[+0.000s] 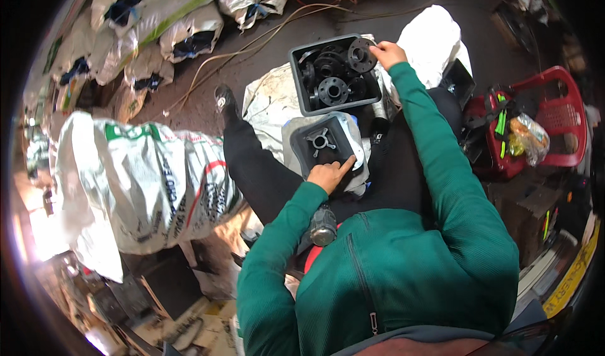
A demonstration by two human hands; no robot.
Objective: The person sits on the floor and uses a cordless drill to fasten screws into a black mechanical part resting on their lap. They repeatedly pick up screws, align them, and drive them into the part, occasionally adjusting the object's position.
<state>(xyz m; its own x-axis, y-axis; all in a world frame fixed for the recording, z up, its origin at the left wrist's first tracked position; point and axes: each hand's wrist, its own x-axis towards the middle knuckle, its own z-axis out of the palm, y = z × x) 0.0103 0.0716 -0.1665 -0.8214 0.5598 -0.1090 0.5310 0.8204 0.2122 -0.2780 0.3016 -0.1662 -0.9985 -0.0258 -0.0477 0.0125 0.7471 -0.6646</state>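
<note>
Black flanged disc (pixel 362 56) is clamped at its outer edge in the grip of the right hand (pixel 389 54), upper centre-right of the frame, at the upper right corner of the dark tub (pixel 296 78). Whether it is being lifted out or laid in cannot be judged. The tub is loaded with similar dark round parts, a holed disc (pixel 333 92) among them, lower in the pile.

Left hand (pixel 326 177) is placed at the near edge of the small grey tray (pixel 340 143), mid-frame, index finger stretched along the lower right rim; whether the tray is gripped by the curled fingers cannot be made out. A spoked metal part (pixel 320 142) is contained in the tray.

For good handling: the disc is likely weighty, so the rim should be pinched firmly, thumb opposed to fingers. It should be moved clear of the tub wall and neighbouring parts, lowered rather than dropped. Fingertips should be kept from being trapped under it. The tray is best steadied with the left hand.
</note>
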